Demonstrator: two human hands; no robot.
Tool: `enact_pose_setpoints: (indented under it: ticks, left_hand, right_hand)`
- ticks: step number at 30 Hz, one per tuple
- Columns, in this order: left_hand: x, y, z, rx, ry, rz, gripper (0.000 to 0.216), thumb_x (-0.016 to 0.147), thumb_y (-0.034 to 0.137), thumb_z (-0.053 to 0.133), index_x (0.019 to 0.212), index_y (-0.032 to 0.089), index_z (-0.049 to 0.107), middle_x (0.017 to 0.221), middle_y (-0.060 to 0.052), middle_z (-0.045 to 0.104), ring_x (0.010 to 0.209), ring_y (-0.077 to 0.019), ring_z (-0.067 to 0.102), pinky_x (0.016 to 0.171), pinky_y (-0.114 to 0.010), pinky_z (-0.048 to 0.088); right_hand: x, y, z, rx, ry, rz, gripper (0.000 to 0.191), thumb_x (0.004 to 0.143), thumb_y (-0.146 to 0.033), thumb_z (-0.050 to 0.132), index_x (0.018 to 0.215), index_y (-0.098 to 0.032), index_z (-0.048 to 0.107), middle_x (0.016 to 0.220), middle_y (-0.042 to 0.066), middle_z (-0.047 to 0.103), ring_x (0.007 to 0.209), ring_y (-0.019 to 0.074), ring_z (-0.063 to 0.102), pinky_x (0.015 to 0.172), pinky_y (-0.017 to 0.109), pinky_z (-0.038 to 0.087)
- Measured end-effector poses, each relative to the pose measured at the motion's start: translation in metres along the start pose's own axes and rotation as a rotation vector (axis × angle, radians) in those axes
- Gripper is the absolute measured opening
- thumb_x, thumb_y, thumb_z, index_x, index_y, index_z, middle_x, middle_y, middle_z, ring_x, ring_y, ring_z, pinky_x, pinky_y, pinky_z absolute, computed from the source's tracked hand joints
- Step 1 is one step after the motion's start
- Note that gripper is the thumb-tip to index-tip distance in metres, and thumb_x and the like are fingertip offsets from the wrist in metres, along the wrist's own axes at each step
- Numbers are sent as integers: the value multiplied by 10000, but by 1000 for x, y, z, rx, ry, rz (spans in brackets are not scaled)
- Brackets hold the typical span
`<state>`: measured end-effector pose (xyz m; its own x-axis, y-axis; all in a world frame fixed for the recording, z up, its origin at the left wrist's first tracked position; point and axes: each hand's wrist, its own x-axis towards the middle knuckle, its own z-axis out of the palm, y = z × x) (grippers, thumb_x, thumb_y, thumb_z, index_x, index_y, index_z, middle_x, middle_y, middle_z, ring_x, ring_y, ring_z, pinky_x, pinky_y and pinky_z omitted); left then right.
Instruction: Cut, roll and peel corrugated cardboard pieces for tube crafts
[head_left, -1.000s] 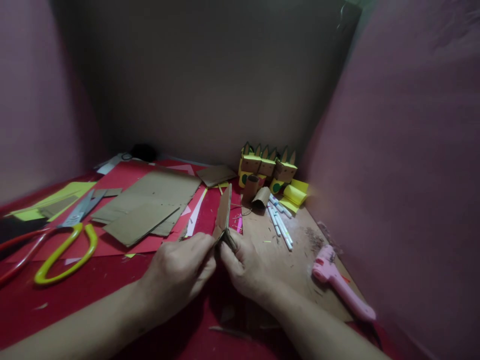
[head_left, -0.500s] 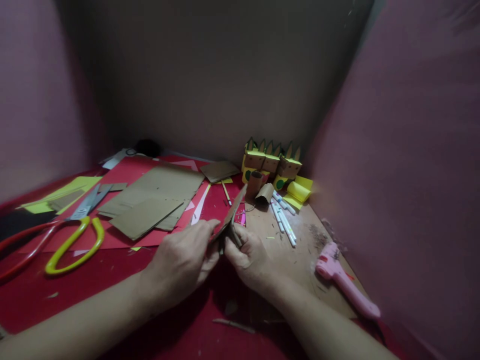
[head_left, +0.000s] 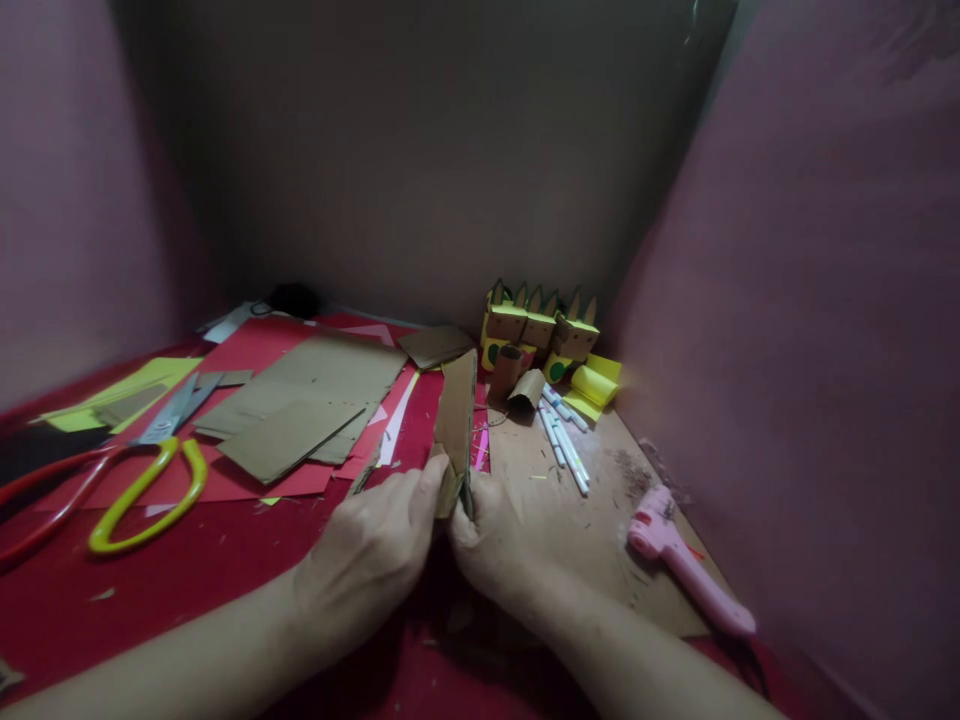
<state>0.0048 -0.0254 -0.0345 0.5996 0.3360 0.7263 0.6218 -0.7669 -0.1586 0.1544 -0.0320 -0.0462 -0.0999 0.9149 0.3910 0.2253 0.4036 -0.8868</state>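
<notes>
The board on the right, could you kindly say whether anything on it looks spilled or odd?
Yes: dark crumbs lie scattered on the board near the glue gun, looking like debris that nobody swept up.

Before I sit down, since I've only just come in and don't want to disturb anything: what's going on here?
A person grips a cardboard strip near its lower end, with the left hand and right hand close together; its far end sticks out free. Neither of the hands is on the scissors, at the left, or the pink glue gun, on the board at the right. White pens lie on that board too.
</notes>
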Motion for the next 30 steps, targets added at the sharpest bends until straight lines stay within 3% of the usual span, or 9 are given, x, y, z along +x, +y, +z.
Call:
enact_pose_setpoints:
  ticks: [3, 7, 9, 11, 15, 18, 22, 27, 30]
  left_hand:
    - [4, -5, -3, 59, 0, 10, 271, 956, 158, 379, 1176, 110, 529, 712, -52, 622, 603, -186, 621, 524, -265, 491]
    - [9, -22, -8, 22, 17, -24, 223, 935, 177, 391, 1001, 130, 599, 721, -56, 588, 569, -183, 569, 474, -286, 447]
    - [10, -32, -6, -102, -14, -89, 218, 928, 185, 411, 987, 147, 617, 827, -77, 588, 676, -185, 597, 566, -295, 500]
    - [10, -40, 0, -225, -49, -121, 256, 926, 208, 441, 1111, 155, 611, 996, -113, 581, 853, -207, 620, 701, -322, 544]
    - [7, -49, 9, -339, -60, -45, 404, 938, 225, 484, 1341, 199, 508, 1326, -158, 510, 1185, -260, 549, 935, -394, 522]
    - [5, -49, 9, -313, -47, 71, 448, 969, 217, 449, 1417, 216, 440, 1389, -143, 528, 1264, -264, 515, 1035, -451, 469]
    - [6, -46, 3, -263, -23, 131, 505, 978, 166, 420, 1476, 213, 354, 1411, -127, 540, 1296, -256, 507, 1078, -483, 444]
    - [7, -44, 4, -312, 24, 168, 469, 953, 61, 385, 1408, 152, 455, 1336, -145, 605, 1262, -226, 547, 1036, -436, 500]
    - [6, -43, 6, -383, 53, 126, 436, 938, 79, 434, 1364, 150, 502, 1294, -143, 636, 1228, -232, 577, 1012, -442, 519]
  right_hand:
    - [1, 4, -1, 43, -41, 46, 53, 769, -201, 482, 750, -209, 531, 693, 22, 614, 644, 171, 600, 619, 296, 501]
    - [5, 4, -2, 259, -182, 260, 167, 844, -336, 489, 879, -192, 567, 619, 12, 619, 474, 161, 594, 503, 313, 521]
    - [6, 1, -3, 380, -227, 317, 277, 865, -445, 495, 923, -183, 564, 612, 20, 629, 485, 178, 622, 488, 324, 535]
    - [6, -3, -3, 474, -259, 310, 355, 851, -521, 537, 941, -179, 563, 641, 35, 649, 572, 203, 669, 523, 337, 560]
    - [4, -7, -4, 518, -350, 256, 392, 816, -559, 604, 887, -174, 590, 670, 50, 665, 686, 220, 697, 596, 360, 583]
    - [3, -10, -9, 546, -339, 255, 301, 759, -449, 711, 824, -168, 626, 703, 38, 677, 720, 208, 688, 689, 369, 573]
    - [5, -15, -14, 779, -268, 281, 289, 609, -273, 816, 841, -174, 675, 800, 10, 703, 783, 183, 668, 778, 316, 524]
    - [9, -17, -5, 822, -164, 367, 318, 497, -254, 876, 685, -190, 627, 677, -14, 665, 726, 186, 646, 714, 332, 534]
    - [10, -16, -4, 829, -231, 415, 340, 529, -346, 874, 669, -190, 606, 645, -15, 638, 710, 188, 641, 686, 356, 553]
